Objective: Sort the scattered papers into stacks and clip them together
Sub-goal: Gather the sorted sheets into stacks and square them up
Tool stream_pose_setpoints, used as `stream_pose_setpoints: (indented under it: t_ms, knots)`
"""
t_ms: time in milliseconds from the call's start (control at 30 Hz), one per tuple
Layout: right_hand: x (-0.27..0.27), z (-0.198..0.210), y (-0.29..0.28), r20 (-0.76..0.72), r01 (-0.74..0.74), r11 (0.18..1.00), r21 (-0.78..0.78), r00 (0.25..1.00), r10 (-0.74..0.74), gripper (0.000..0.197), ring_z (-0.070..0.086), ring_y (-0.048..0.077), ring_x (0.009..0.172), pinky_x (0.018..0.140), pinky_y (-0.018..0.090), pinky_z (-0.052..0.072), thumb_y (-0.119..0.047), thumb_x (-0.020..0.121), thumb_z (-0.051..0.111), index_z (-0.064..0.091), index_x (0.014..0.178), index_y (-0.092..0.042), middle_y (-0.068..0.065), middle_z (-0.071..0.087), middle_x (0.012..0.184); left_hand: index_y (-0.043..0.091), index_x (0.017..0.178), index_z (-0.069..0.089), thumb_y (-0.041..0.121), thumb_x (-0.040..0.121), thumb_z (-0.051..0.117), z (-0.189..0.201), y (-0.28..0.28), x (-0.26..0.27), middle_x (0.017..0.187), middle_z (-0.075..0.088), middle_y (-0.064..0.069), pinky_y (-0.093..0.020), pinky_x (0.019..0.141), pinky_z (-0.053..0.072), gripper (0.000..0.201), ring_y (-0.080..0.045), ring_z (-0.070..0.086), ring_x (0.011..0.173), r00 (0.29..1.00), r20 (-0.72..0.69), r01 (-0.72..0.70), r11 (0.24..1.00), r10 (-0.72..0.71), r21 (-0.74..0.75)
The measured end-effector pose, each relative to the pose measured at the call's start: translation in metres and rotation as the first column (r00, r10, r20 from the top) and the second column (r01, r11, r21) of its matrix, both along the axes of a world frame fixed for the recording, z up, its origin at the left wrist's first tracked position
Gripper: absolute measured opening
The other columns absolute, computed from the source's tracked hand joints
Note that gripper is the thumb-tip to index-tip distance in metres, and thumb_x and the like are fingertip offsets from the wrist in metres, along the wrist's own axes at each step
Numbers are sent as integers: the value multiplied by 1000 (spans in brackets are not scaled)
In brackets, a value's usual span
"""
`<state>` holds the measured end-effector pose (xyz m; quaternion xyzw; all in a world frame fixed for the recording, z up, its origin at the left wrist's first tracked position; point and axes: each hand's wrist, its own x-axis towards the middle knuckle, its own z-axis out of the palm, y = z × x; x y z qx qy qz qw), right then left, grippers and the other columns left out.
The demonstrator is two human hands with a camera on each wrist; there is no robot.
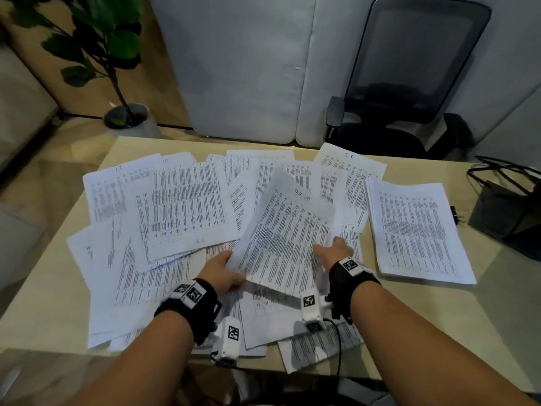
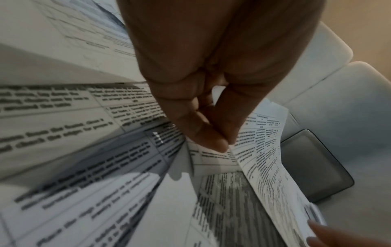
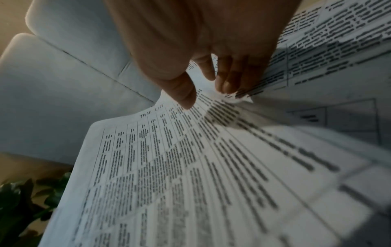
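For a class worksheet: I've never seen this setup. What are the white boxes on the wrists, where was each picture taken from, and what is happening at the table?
No machine here: a person works with bare hands. The white boxes strapped to both wrists are small cameras. The wide picture comes from a camera on the person's head, looking down; the other two look along each hand at its fingers. On the pale table lie many overlapping loose sheets of print and a tidier stack at the right, near a black bag. The left hand and right hand each pinch an edge of the lifted pages, raised off the pile.
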<state>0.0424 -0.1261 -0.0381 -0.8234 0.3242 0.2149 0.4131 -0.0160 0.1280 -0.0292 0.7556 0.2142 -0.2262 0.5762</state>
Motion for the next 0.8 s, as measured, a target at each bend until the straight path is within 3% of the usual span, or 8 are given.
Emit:
stream_pose_setpoints:
  t_ms: [100,233,300,367,467,567,700,800]
  knots:
    - [1,-1,5,51,90,995,30,994,-92,77,45,39,125,102,43,41,-27,83,65,25,147,-18,15,21,146,1,107,59,-11,79,63,2,5,-2,96,64,-28,-52,82,56,30,-34,65,79,997,-8,-78,987,78,-144]
    - [1,7,10,125,50,976,211,989,-78,58,48,32,124,94,31,41,-16,90,60,36,142,-6,15,43,142,3,115,59,-15,79,61,4,15,2,100,66,-15,-39,77,57,40,-25,67,81,997,-46,-75,971,67,-227]
    - [3,6,10,190,-58,992,108,981,37,21,57,31,101,76,32,46,-14,91,57,59,110,-4,13,61,105,12,120,58,-16,76,61,6,23,8,113,65,-10,-41,80,58,51,-26,67,94,999,-6,-36,997,36,-61]
    - [4,6,12,245,-117,993,-4,963,115,15,49,24,75,53,27,34,-14,90,54,50,76,-10,6,50,74,16,126,55,-14,79,55,11,33,16,124,60,-6,-33,83,56,56,-21,63,101,991,92,-112,975,95,194]
    - [3,1,13,246,-183,965,-189,942,227,25,36,17,57,47,25,22,-14,92,51,38,71,-12,3,40,67,12,133,54,-7,86,53,15,62,32,131,53,-15,-22,70,49,51,-21,59,92,944,231,-324,784,234,530]
    - [-1,-5,12,241,-165,953,-255,943,228,27,32,13,53,48,25,22,-9,93,46,33,70,-13,2,37,64,13,140,43,16,85,59,8,96,38,142,35,-20,-52,95,44,57,-41,41,123,943,81,-276,626,322,729]
    - [-5,-14,10,191,-235,906,-353,929,316,10,41,18,59,53,26,30,1,90,44,42,83,-7,7,47,73,13,142,26,29,72,72,0,116,33,137,32,-23,-55,97,43,85,-46,43,121,920,-112,-163,626,376,763]
    - [-5,-15,10,177,-247,904,-349,930,323,9,43,19,62,50,25,30,1,89,45,43,83,-6,9,49,77,14,142,22,22,61,83,-11,128,36,131,44,-23,-52,91,49,102,-44,54,111,887,-122,-265,709,445,653]
